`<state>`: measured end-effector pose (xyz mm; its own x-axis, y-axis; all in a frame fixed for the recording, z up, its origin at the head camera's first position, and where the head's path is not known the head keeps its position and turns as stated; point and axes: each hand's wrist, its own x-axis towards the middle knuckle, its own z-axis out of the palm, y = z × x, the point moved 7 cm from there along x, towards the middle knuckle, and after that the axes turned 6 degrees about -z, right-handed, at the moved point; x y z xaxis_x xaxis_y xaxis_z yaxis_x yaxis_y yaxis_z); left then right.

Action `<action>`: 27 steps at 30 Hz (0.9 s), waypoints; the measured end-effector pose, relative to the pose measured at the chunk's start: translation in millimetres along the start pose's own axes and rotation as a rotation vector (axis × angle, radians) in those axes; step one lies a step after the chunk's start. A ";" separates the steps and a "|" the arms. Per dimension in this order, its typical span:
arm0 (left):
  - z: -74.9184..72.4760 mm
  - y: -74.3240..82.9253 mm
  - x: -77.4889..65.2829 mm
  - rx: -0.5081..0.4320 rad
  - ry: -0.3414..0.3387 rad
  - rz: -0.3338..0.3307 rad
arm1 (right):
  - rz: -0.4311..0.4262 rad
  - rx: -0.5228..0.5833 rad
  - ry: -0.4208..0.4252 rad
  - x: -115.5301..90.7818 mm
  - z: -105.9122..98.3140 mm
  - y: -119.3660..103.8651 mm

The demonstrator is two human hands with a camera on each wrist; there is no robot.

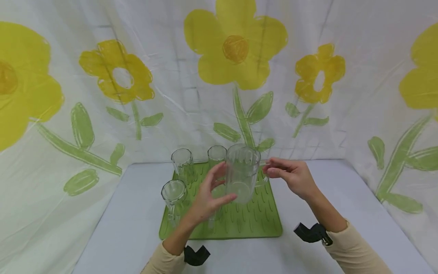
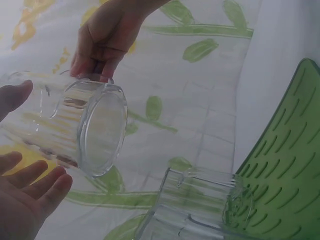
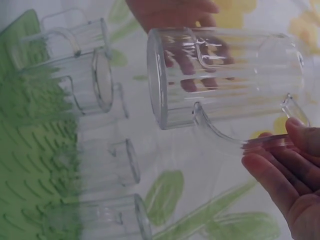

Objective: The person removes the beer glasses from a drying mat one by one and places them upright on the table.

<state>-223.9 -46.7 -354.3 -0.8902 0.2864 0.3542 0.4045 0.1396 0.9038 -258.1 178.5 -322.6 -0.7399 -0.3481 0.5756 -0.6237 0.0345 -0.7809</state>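
Clearly, in the head view, the glass pitcher [image 1: 242,175] is raised over the right half of the green mat [image 1: 246,224], near upright but leaning slightly, between the left hand [image 1: 210,192], nearer its body, and the right hand [image 1: 291,175], beyond the mat's right edge; mugs [image 1: 173,192] stand on the mat. In the left wrist view, the left fingers [image 2: 57,190] spread beside the body; contact is uncertain. In the right wrist view, the right fingers pinch the handle [image 3: 212,131], while one round end faces matward.

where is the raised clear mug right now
In the head view, the raised clear mug is just right of centre, above the green mat, between the left hand and the right hand, which pinches its handle.
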 end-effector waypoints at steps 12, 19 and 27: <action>-21.6 3.8 -11.6 0.151 0.015 0.089 | -0.028 0.087 0.018 1.4 -7.9 -2.1; -41.2 -1.2 -21.1 0.143 0.024 0.032 | -0.015 0.041 0.060 1.8 -19.0 -2.5; -72.2 -5.5 -34.0 0.298 0.115 0.015 | 0.032 0.013 0.126 5.0 -32.1 1.8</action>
<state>-211.0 -125.6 -354.0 -0.8946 0.1837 0.4073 0.4463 0.4126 0.7941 -271.0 206.9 -313.3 -0.7859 -0.2269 0.5752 -0.5962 0.0312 -0.8022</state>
